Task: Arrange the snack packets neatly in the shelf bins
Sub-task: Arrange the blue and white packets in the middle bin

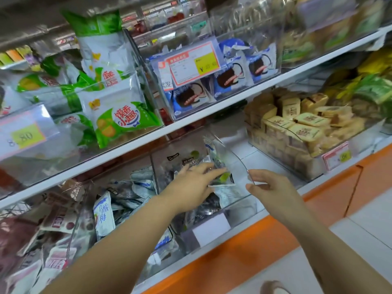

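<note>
Steadying clear bin [235, 158], right hand [267, 188] pinches its curved side wall to stop sliding; left hand [196, 184], fingers straight, presses plum packet [223, 177] flat inside bin, likely tidying stack.

Two hands: left hand [196, 183] at six o'clock, right hand [269, 187] at five. Three price tags [194, 62], at nine, twelve and three o'clock. At least four clear bins [239, 158] along the lower shelf [265, 166].

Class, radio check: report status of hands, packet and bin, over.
Left hand flat on a packet in the clear bin. Right hand pinches the bin's side wall. Nothing blocking the bin's opening.
</note>
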Demonstrator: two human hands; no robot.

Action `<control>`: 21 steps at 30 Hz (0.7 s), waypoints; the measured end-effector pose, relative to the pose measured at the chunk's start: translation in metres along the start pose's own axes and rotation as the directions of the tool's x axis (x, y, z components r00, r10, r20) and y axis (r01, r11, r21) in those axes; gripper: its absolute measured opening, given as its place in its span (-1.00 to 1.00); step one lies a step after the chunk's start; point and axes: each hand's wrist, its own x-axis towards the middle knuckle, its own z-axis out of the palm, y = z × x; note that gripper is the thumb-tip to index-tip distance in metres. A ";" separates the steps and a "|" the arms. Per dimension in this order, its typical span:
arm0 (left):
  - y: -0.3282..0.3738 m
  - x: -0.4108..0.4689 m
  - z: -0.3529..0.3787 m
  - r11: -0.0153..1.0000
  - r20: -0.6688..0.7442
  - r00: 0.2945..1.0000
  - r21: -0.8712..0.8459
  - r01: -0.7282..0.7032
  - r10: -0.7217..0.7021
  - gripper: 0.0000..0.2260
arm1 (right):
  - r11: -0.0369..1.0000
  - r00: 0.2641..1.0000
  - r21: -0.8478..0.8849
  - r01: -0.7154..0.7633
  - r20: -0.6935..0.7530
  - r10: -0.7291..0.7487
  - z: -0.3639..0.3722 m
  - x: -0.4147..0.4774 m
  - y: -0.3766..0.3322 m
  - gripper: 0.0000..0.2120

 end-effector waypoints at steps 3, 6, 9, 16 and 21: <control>0.001 -0.011 0.000 0.975 -0.104 0.976 0.135 -0.177 0.192 -0.53 | 1.000 1.000 0.004 0.002 0.010 -0.002 -0.002 -0.001 0.000 -0.69; 0.003 -0.007 0.005 0.958 -0.035 0.975 0.200 -0.208 0.219 -0.59 | 1.000 1.000 0.008 -0.003 0.000 0.003 -0.001 -0.001 0.000 -0.68; 0.008 0.003 0.007 0.972 -0.116 0.970 0.122 -0.201 0.215 -0.77 | 1.000 1.000 -0.002 0.009 -0.016 -0.009 0.001 -0.001 0.000 -0.68; 0.015 -0.011 -0.007 0.847 -0.355 0.923 -0.527 -0.071 -0.144 -0.93 | 0.994 0.994 0.018 0.106 -0.006 -0.106 0.000 -0.007 -0.012 -0.69; 0.022 -0.027 -0.017 0.514 -0.368 0.860 -0.844 -0.150 -0.354 -0.88 | 0.972 0.974 0.105 0.208 0.066 -0.216 0.002 -0.019 -0.029 -0.61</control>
